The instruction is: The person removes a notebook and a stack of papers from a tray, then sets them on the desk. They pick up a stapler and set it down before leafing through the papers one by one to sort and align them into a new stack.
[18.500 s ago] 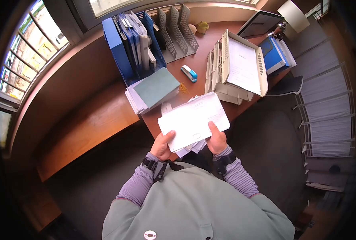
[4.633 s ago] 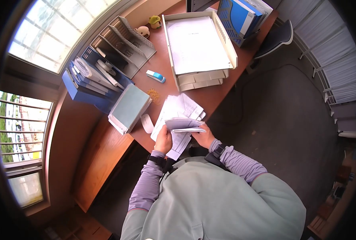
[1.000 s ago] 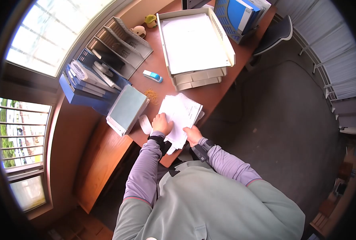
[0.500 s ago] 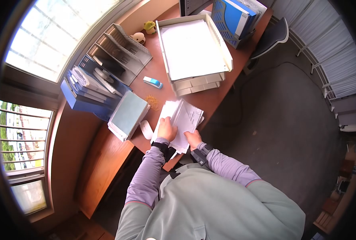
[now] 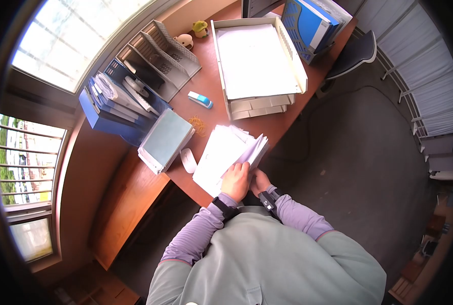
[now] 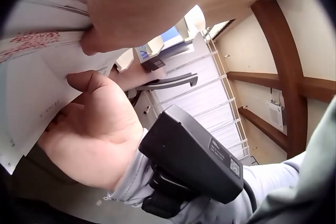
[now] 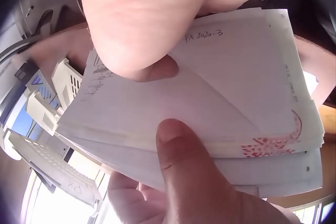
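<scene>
In the head view, a sheaf of white papers [image 5: 258,148] stands tilted above loose sheets [image 5: 214,161] at the desk's near corner. My right hand [image 5: 260,182] grips its right side; the right wrist view shows my thumb [image 7: 191,169] across the front and fingers behind. Curled over the near part is my left hand [image 5: 235,183], close beside the right one; in the right wrist view, its bent digit [image 7: 163,70] touches the top sheet. That sheet [image 7: 226,71] has a crease, handwriting and a red stamp [image 7: 270,145]. Some left fingertips are hidden.
A white mouse [image 5: 188,160] and a green-covered stack [image 5: 168,136] are left of the sheets. Beyond lie yellow rubber bands [image 5: 198,124], a blue-white stapler [image 5: 200,99] and a paper tray [image 5: 257,61]. Grey dividers [image 5: 178,71] and blue folders [image 5: 109,114] stand near the window.
My left hand has moved right from the left part of the papers to beside my right hand. The sheaf is now raised and tilted above the other sheets.
</scene>
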Demonstrator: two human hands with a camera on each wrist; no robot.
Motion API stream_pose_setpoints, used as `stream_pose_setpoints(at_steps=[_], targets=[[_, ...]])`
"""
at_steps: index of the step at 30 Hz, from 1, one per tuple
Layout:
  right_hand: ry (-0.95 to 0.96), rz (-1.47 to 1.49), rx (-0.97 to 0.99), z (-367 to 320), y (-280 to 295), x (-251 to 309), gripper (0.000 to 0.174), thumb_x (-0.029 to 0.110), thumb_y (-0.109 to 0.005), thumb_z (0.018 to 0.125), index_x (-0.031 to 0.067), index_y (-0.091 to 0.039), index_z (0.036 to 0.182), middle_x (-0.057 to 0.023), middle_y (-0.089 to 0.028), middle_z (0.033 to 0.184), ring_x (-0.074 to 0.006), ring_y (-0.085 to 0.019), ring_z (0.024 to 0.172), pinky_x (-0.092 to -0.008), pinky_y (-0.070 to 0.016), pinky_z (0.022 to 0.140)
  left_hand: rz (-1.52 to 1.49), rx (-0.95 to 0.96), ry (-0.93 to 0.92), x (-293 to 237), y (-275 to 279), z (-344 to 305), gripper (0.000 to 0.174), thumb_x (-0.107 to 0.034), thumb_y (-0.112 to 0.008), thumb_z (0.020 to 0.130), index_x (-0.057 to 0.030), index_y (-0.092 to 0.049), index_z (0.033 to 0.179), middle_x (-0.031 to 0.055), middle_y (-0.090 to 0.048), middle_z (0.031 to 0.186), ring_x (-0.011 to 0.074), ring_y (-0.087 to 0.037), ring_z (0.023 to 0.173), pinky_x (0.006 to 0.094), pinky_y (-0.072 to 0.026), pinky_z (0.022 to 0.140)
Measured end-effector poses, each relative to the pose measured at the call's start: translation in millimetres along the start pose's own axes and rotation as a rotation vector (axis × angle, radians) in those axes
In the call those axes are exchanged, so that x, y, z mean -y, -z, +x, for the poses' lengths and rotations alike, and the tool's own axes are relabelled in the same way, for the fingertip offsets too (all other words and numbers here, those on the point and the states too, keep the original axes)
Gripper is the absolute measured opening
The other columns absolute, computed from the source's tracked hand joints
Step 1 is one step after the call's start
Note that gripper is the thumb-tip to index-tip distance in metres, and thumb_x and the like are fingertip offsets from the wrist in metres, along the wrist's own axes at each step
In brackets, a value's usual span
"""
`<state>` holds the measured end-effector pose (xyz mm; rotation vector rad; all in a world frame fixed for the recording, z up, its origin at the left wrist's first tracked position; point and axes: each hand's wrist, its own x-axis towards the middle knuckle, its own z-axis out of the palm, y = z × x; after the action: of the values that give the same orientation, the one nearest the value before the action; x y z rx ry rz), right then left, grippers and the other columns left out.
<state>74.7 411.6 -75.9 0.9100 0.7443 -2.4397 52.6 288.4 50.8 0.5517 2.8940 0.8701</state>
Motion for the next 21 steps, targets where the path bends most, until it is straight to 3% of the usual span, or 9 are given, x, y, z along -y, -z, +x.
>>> stream_pose_setpoints(at_steps=[4,8,11,13,14,15,17,18,21], targets=[[0.031,-0.036,0.090,-8.8,3.3,1.6,0.041,0.018,-0.056,0.088,0.0044,-0.055,0.127,-0.0086,-0.062,0.122,-0.0230,-0.058,0.113,-0.0360,-0.0448,0.099,0.033,0.048,-0.035,-3.6,-0.8,-6.6,0.028,-0.009,-0.066,0.080,-0.0043,-0.056,0.105,0.0130,-0.061,0.086,0.0336,-0.061,0.085,0.0442,-0.0512,0.076],[0.041,-0.176,0.182,-16.3,20.0,6.2,0.045,0.020,-0.060,0.086,0.0105,-0.054,0.130,-0.0045,-0.061,0.121,-0.0198,-0.057,0.112,-0.0336,-0.0457,0.096,-0.033,0.036,-0.071,-7.7,9.1,-10.0,0.029,-0.008,-0.066,0.079,-0.0048,-0.057,0.106,0.0136,-0.063,0.088,0.0338,-0.061,0.087,0.0443,-0.0512,0.076],[0.049,-0.226,0.147,-53.4,4.1,28.0,0.053,0.018,-0.062,0.085,0.0139,-0.048,0.136,-0.0025,-0.057,0.125,-0.0183,-0.055,0.115,-0.0329,-0.0452,0.096,-0.212,-0.009,-0.112,-3.9,22.6,-11.2,0.031,-0.007,-0.066,0.080,-0.0038,-0.058,0.110,0.0157,-0.065,0.092,0.0349,-0.062,0.090,0.0438,-0.0512,0.076],[0.090,-0.261,0.164,-63.7,1.5,35.8,0.062,0.015,-0.063,0.085,0.0103,-0.041,0.142,-0.0032,-0.053,0.131,-0.0187,-0.053,0.118,-0.0341,-0.0437,0.099,-0.366,0.087,0.068,2.6,31.5,-10.9,0.029,-0.008,-0.063,0.084,-0.0027,-0.057,0.112,0.0173,-0.065,0.095,0.0377,-0.061,0.093,0.0439,-0.0498,0.080],[0.116,-0.319,0.191,-64.1,2.2,36.3,0.064,0.014,-0.064,0.085,0.0076,-0.038,0.143,-0.0048,-0.052,0.132,-0.0189,-0.052,0.119,-0.0350,-0.0428,0.101,-0.477,0.117,0.133,9.4,33.1,-9.9,0.029,-0.011,-0.063,0.087,-0.0013,-0.057,0.113,0.0200,-0.065,0.093,0.0376,-0.062,0.088,0.0419,-0.0499,0.078],[0.142,-0.378,0.218,-63.9,2.7,36.2,0.067,0.012,-0.065,0.085,0.0049,-0.035,0.144,-0.0063,-0.051,0.133,-0.0192,-0.051,0.120,-0.0360,-0.0420,0.102,-0.481,0.120,0.128,16.1,32.8,-11.0,0.029,-0.011,-0.063,0.087,-0.0013,-0.057,0.113,0.0200,-0.065,0.093,0.0376,-0.062,0.088,0.0419,-0.0499,0.078],[0.160,-0.387,0.205,-59.4,1.0,32.2,0.066,0.007,-0.067,0.084,-0.0002,-0.035,0.141,-0.0096,-0.052,0.131,-0.0197,-0.052,0.119,-0.0369,-0.0409,0.104,-0.636,0.134,0.357,33.7,27.9,-14.5,0.028,-0.012,-0.064,0.089,0.0012,-0.057,0.112,0.0180,-0.067,0.093,0.0241,-0.064,0.083,0.0344,-0.0503,0.075],[0.160,-0.436,0.169,-55.9,-1.9,29.3,0.063,0.005,-0.068,0.084,-0.0008,-0.036,0.138,-0.0103,-0.053,0.129,-0.0196,-0.052,0.118,-0.0364,-0.0414,0.104,-0.613,0.095,0.366,50.7,13.8,-19.9,0.030,-0.015,-0.065,0.090,0.0025,-0.056,0.113,0.0157,-0.067,0.091,0.0182,-0.061,0.080,0.0320,-0.0496,0.072],[0.178,-0.512,0.117,-48.1,-14.3,20.8,0.058,0.002,-0.069,0.083,-0.0013,-0.040,0.133,-0.0110,-0.055,0.125,-0.0195,-0.054,0.114,-0.0356,-0.0431,0.102,-0.508,0.174,0.459,80.6,9.4,-23.5,0.033,-0.016,-0.066,0.089,0.0014,-0.055,0.115,0.0180,-0.066,0.101,0.0241,-0.062,0.091,0.0363,-0.0489,0.080]])
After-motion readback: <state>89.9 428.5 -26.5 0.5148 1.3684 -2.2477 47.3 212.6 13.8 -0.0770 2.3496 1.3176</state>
